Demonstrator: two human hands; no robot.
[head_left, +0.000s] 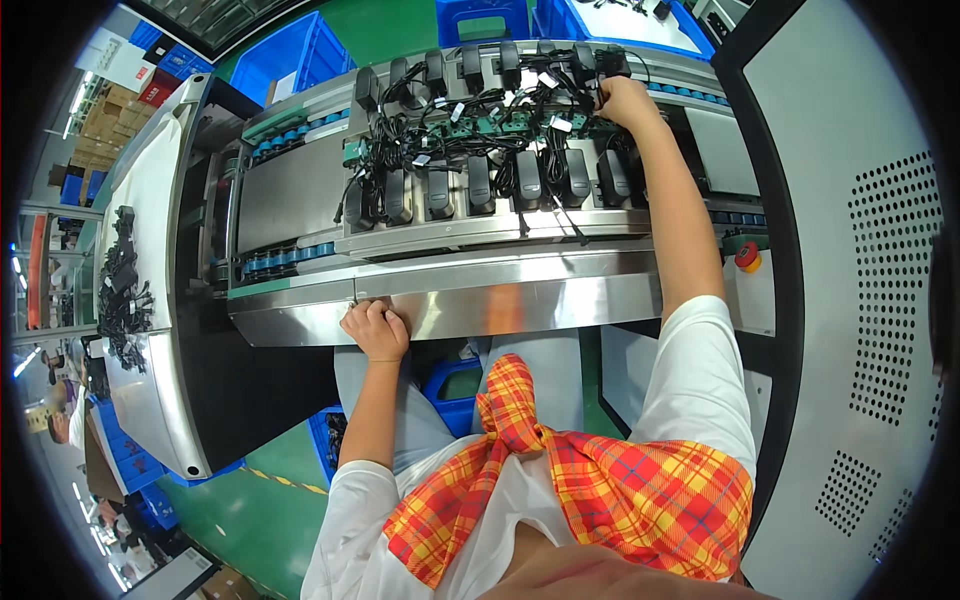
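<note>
The black power adapters stand in two rows on a metal carrier across the upper middle of the frame, their black cables heaped over a green socket strip between the rows. The right hand is at the right end of the upper row, its fingers bent and drawn together just beside the end adapter; the tips are partly hidden among the leads, so whether they pinch a cable or only touch it I cannot tell. The left hand rests at the front edge of the steel bench, folded into a loose fist with nothing visible in it.

The likeliest trouble is snagging: the leads cross one another, so a pull on one could drag others or tip an adapter. Several cable ends hang over the carrier's near side and could catch on a passing sleeve. The right forearm also reaches across the lower row and could knock it.

The bench's front edge runs nearly straight across the middle. A plain metal plate on the left leaves room for sideways movement, with blue rollers below it. On the right, room is tighter: a dark frame post and a red stop button stand near the right arm.
</note>
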